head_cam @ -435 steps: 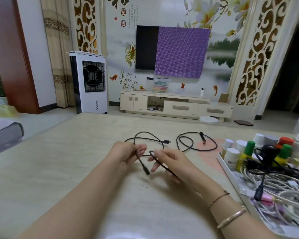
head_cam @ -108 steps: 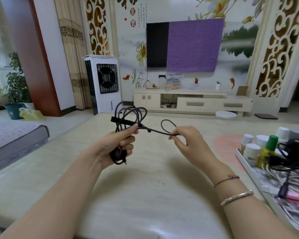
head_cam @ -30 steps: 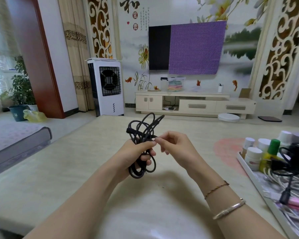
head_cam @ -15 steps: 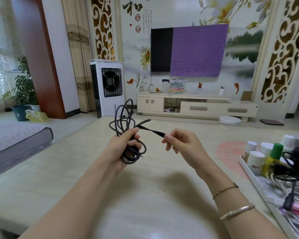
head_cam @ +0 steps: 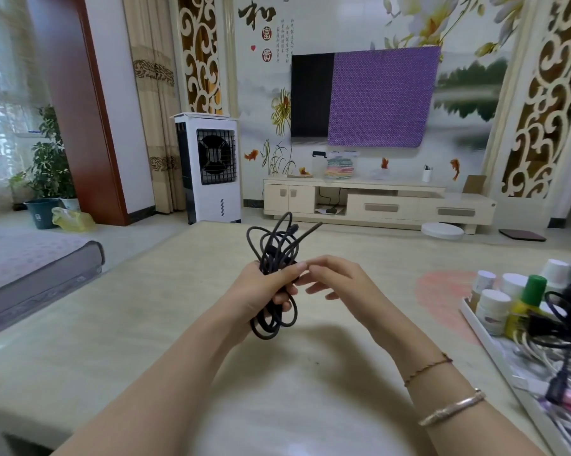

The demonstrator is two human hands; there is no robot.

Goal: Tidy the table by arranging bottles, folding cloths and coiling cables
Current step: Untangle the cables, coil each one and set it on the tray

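Cable is the concern here: a black bundle of loose loops held up over the table, gripped round its middle by the left hand, whose fingers are curled shut on it; the right hand sits just beside, fingers loosely spread, fingertips at the bundle's waist and apparently closed on nothing, though whether they pinch a strand is hard to tell; a free end sticks out from the top loops toward the far side. The risk, as I judge it, is that this end is not tucked or wrapped; once the grip eases, the uneven loops could spring apart and the coil would need redoing; pulling the end hard could instead knot the loops. To the right a tray holds bottles and tangled cables; dropping the bundle there unsecured invites fresh snarls.
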